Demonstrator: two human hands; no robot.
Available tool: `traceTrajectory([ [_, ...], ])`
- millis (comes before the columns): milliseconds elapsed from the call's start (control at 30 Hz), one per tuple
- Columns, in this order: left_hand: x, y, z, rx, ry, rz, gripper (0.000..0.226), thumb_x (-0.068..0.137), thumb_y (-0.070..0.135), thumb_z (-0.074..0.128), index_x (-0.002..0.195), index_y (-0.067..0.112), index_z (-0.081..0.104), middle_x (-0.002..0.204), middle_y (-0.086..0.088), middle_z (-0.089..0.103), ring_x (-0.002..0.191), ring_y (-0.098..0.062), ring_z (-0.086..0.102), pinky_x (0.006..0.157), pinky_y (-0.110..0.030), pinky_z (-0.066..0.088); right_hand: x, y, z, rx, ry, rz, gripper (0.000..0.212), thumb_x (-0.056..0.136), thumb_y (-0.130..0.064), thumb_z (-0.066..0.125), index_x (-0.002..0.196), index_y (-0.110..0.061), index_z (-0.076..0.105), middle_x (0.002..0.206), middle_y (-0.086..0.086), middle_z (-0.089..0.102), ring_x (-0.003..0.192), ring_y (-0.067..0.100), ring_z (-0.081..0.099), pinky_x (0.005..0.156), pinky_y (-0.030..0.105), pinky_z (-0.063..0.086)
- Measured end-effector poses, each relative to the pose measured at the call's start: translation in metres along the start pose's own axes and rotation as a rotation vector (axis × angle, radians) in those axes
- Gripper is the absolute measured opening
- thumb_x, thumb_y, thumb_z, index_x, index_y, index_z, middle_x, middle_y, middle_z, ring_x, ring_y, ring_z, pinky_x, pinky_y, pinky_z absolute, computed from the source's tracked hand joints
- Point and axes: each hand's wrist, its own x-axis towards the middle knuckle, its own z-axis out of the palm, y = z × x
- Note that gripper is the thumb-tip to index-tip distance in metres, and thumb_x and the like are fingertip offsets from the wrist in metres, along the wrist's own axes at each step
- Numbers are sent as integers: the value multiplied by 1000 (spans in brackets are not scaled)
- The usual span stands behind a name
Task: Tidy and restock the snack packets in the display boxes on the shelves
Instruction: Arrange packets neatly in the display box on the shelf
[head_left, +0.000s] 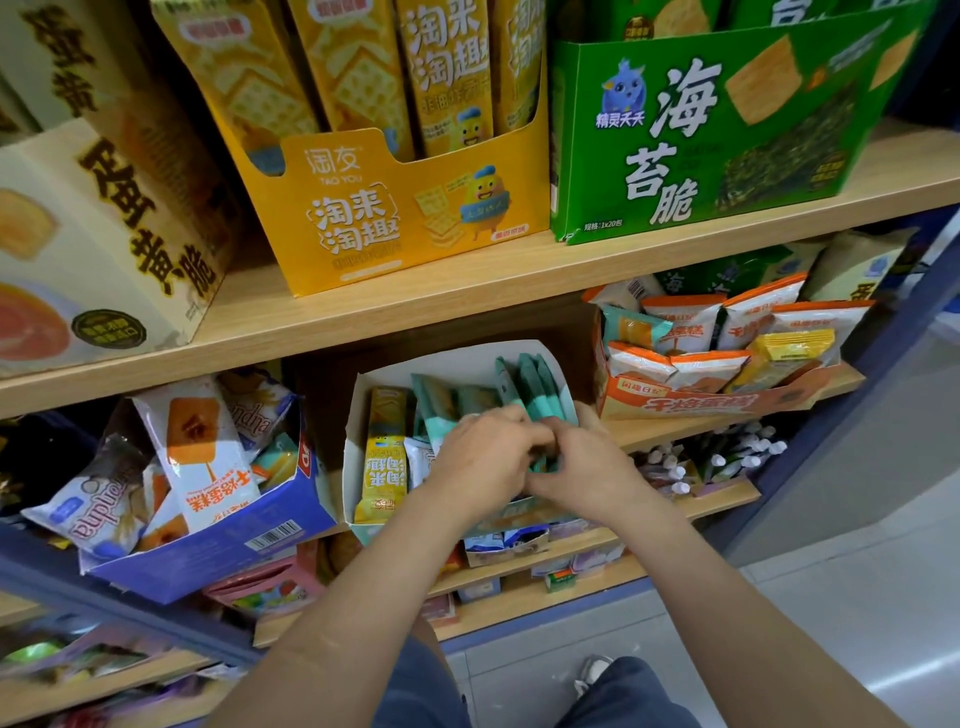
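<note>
My left hand (483, 462) and right hand (589, 470) were together, both curled round the teal packets (530, 382) in the white box (452, 358) on the shelf (654, 430), bunching them upright so they would stand neatly beside the yellow packet (382, 457).

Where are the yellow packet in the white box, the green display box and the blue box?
yellow packet (382, 467), head view, printed front.
green display box (675, 145), head view, front panel.
blue box (197, 556), head view, front wall.
</note>
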Motion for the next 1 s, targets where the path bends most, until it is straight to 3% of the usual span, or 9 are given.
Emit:
traceTrajectory([
  [133,-5,-8,-4,-287,192,-178,32,95,12,52,117,31,67,118,6,64,112,-13,56,96,-30,47,-4,-1,9,58,122,37,56,88,-37,64,140,-31,44,142,5,33,122,26,50,95,35,47],
  [200,-10,-24,-8,-121,293,-355,32,97,24,51,127,31,59,118,-1,61,114,-20,52,91,-32,44,-4,2,10,139,133,30,61,92,-24,61,144,-39,34,149,5,27,122,27,50,93,35,51],
  [333,-16,-33,-9,38,-29,-602,48,98,50,42,138,26,41,123,-14,55,112,-32,55,87,-39,45,1,-1,12,239,109,102,40,97,-16,52,131,-36,54,139,4,36,124,26,48,97,35,50],
  [433,-10,-36,-4,-125,4,-636,49,95,45,53,138,24,43,124,-11,57,111,-28,57,88,-36,47,2,-5,10,244,71,152,37,95,-21,55,128,-36,58,133,3,37,119,22,48,95,34,50],
  [533,-7,-38,-7,-243,72,-718,60,86,38,66,141,23,44,128,-6,59,113,-25,58,90,-37,52,-4,-8,5,-28,83,76,56,84,-35,68,136,-42,50,148,2,26,139,26,23,109,46,38],
  [633,-4,-31,-8,-307,129,-700,60,83,33,70,138,24,47,123,-4,60,106,-22,60,77,-30,49,-8,-18,4,-296,204,-60,48,82,-49,67,129,-43,58,156,-1,22,143,25,9,108,52,28],
  [800,-3,-26,-12,-700,282,-759,48,77,27,69,123,19,59,103,-4,68,88,-20,67,80,-42,58,1,-19,12,-229,381,-96,27,88,-40,67,108,-25,75,116,-2,63,111,22,45,80,37,36],
  [900,-2,-22,-14,-746,312,-737,52,71,30,67,122,23,59,104,-3,69,89,-18,67,82,-43,58,3,-21,10,-1,411,26,22,93,-39,60,84,-22,70,81,-6,60,88,21,54,72,34,39],
  [1000,2,-16,-15,-693,312,-703,50,71,34,66,119,23,59,99,0,69,87,-17,67,79,-42,59,1,-24,9,59,378,34,15,96,-33,55,105,-23,58,83,-2,65,81,24,63,76,43,50],
])
